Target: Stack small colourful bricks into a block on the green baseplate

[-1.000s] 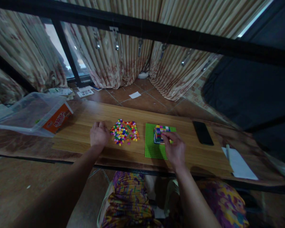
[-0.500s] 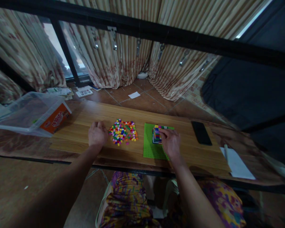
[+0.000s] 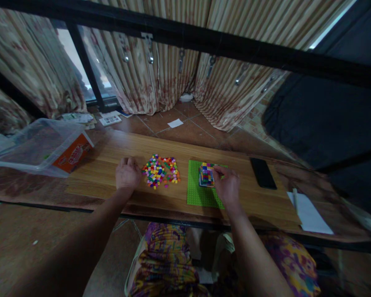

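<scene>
A small stepped build of coloured toy bricks (image 3: 206,175) stands on a bright green studded baseplate (image 3: 196,196). At the build's right side is my right hand (image 3: 228,184), thumb and forefinger pinched close to its upper edge. Whatever sits between those fingertips is too small to make out. My left hand (image 3: 128,174) rests on the wooden board, fingers curled under, so anything inside it is hidden. Just right of it lies a loose pile of tiny multicoloured bricks (image 3: 156,173), spread flat.
A clear plastic tub (image 3: 34,144) with an orange label stands at the left. Right of the baseplate lies a black phone (image 3: 263,173); beyond it are white paper (image 3: 312,216) and a pen (image 3: 295,200). A dark metal bar (image 3: 185,35) crosses above the table.
My right hand has shifted slightly right, uncovering more of the brick build's top. My left hand stays beside the pile.
</scene>
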The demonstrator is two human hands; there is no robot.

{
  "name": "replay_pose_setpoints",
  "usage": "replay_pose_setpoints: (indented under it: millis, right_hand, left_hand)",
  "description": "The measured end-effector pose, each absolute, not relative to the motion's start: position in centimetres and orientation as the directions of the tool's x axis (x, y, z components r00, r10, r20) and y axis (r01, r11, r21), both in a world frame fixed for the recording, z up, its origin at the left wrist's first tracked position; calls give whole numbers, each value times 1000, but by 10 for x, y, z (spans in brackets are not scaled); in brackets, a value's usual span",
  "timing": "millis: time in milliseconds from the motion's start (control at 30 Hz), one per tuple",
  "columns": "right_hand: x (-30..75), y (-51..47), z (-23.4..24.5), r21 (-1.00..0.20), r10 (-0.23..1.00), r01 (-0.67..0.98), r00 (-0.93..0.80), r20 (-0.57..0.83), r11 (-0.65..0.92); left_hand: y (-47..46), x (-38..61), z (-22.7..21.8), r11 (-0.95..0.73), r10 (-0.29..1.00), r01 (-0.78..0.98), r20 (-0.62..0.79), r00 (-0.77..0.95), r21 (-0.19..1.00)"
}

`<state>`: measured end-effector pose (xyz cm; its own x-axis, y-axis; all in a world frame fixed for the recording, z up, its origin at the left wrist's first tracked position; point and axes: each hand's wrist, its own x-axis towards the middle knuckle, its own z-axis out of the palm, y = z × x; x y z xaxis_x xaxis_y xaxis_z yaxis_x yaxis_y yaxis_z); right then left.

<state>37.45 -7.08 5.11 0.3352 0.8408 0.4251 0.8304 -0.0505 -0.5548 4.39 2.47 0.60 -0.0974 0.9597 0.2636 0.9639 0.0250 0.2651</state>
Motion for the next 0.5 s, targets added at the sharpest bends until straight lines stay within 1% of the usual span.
replay_pose_setpoints:
  millis: [267,500]
  right_hand:
    - [374,-64,46,-555,803,822,415,429,-128]
    - [376,-58,46,-631,796,760,476,374,-158]
  left_hand:
    - [25,44,5,16,955,965,282,-93,264]
    - [25,44,5,17,954,964,284,-96,266]
